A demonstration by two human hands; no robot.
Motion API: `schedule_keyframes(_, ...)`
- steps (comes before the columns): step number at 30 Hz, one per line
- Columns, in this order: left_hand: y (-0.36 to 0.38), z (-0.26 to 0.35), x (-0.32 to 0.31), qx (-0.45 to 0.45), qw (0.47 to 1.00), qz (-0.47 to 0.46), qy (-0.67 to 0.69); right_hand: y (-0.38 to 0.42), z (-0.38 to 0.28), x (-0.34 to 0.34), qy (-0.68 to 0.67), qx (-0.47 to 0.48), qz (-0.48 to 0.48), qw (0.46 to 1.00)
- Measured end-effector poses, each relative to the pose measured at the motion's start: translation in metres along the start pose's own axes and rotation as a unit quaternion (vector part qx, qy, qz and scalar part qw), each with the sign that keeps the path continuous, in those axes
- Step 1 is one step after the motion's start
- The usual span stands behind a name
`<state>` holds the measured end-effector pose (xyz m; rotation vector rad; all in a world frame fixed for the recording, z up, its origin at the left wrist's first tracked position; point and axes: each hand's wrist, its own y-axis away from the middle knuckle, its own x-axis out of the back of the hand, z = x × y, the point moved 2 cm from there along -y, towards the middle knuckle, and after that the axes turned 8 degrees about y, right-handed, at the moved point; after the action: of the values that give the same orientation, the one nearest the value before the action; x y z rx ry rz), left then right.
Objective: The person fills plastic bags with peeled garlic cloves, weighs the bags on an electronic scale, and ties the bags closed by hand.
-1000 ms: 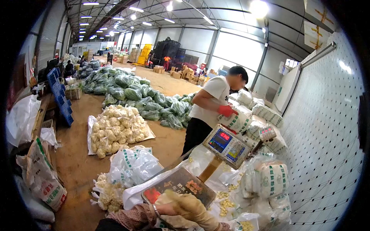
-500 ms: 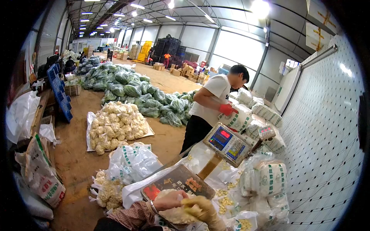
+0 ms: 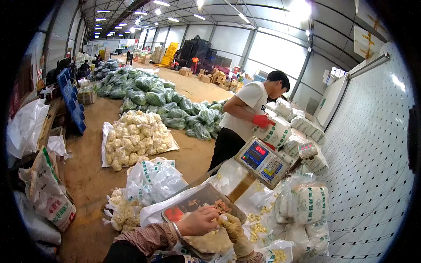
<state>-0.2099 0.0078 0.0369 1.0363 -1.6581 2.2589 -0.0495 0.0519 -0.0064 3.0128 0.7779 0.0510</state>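
Note:
A clear plastic bag with pale contents (image 3: 209, 242) rests on the metal plate of the weighing scale (image 3: 169, 215). My left hand (image 3: 199, 221), bare with a bracelet at the wrist, is closed at the bag's gathered top. Close against it, my right hand (image 3: 235, 233) in a yellowish glove pinches the same top; the fingertips partly hide the plastic. Beyond the plate, the scale's display (image 3: 262, 161) shows red digits. Loose pale cloves (image 3: 255, 229), apparently peeled garlic, lie right of the scale on white sheeting.
A co-worker (image 3: 246, 109) with red gloves handles stacked white packages (image 3: 274, 131) behind the display. Filled bags (image 3: 311, 204) stand by the tiled wall at right. Bagged pale produce (image 3: 136, 140), a printed plastic bag (image 3: 153, 180) and wrapped green vegetables (image 3: 149, 97) lie on the floor at left.
Both hands have risen slightly, and my right hand has turned more upright at the bag's top. The display's red digits differ. The camera view has shifted a little.

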Motion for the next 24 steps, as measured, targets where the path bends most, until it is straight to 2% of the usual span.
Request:
schedule_keyframes(3,0.017,0.001,0.01,0.018,0.999,-0.031,0.001,-0.013,0.018,0.021,0.168,0.053,0.114,0.978)
schedule_keyframes(4,0.033,-0.001,0.01,0.063,0.994,-0.093,0.008,-0.015,0.017,0.037,0.292,0.082,0.157,0.94)
schedule_keyframes(5,0.051,-0.001,0.007,0.108,0.982,-0.155,0.018,-0.016,0.031,0.054,0.146,-0.06,0.159,0.975)
schedule_keyframes(6,0.077,-0.004,-0.005,0.148,0.972,-0.182,0.002,-0.017,0.071,0.076,0.183,-0.072,0.159,0.968)
schedule_keyframes(7,0.082,0.001,-0.006,0.152,0.971,-0.185,0.004,-0.025,0.115,0.094,0.22,-0.081,0.158,0.959)
schedule_keyframes(8,0.082,0.005,-0.006,0.164,0.98,-0.11,0.032,-0.037,0.133,0.102,0.224,-0.085,0.155,0.958)
schedule_keyframes(10,0.089,0.004,-0.017,0.264,0.953,-0.127,0.077,-0.041,0.155,0.111,0.4,-0.03,0.233,0.886)
schedule_keyframes(11,0.077,0.004,-0.012,0.282,0.93,-0.112,0.206,-0.02,0.075,0.068,-0.035,-0.006,0.187,0.982)
schedule_keyframes(12,0.06,0.004,-0.01,0.297,0.89,-0.094,0.332,-0.029,0.066,0.068,-0.135,-0.029,0.149,0.979)
schedule_keyframes(13,0.052,0.004,-0.018,0.32,0.853,-0.064,0.407,-0.024,0.026,0.05,-0.082,0.068,0.12,0.987)
schedule_keyframes(14,0.037,0.005,-0.023,0.296,0.815,-0.056,0.495,-0.016,-0.017,0.022,-0.182,0.039,0.105,0.977)
schedule_keyframes(15,0.018,0.013,-0.028,0.315,0.755,0.013,0.575,-0.027,-0.011,0.018,-0.196,0.034,0.102,0.975)
schedule_keyframes(16,0.008,0.016,-0.03,0.33,0.725,0.004,0.604,-0.018,-0.022,0.013,-0.188,0.015,0.074,0.979)
schedule_keyframes(17,0.003,0.014,-0.03,0.345,0.692,-0.005,0.634,-0.028,-0.005,0.025,-0.224,0.01,0.016,0.974)
schedule_keyframes(18,0.007,0.009,-0.031,0.345,0.699,-0.003,0.626,-0.039,0.017,0.037,-0.183,0.028,0.108,0.977)
schedule_keyframes(19,0.014,0.005,-0.032,0.348,0.702,-0.004,0.621,-0.034,0.003,0.035,-0.212,-0.007,0.083,0.974)
schedule_keyframes(21,0.024,0.005,-0.02,0.438,0.665,0.02,0.604,-0.028,-0.001,0.041,-0.232,-0.059,0.001,0.971)
schedule_keyframes(22,0.035,0.0,-0.022,0.483,0.665,0.024,0.569,-0.023,-0.001,0.039,-0.199,-0.099,0.05,0.974)
schedule_keyframes(23,0.051,-0.004,-0.027,0.524,0.666,0.027,0.529,-0.01,-0.016,0.021,-0.212,-0.088,0.144,0.963)
schedule_keyframes(24,0.067,-0.002,-0.034,0.53,0.641,0.029,0.554,-0.015,0.019,0.031,-0.221,-0.122,0.163,0.954)
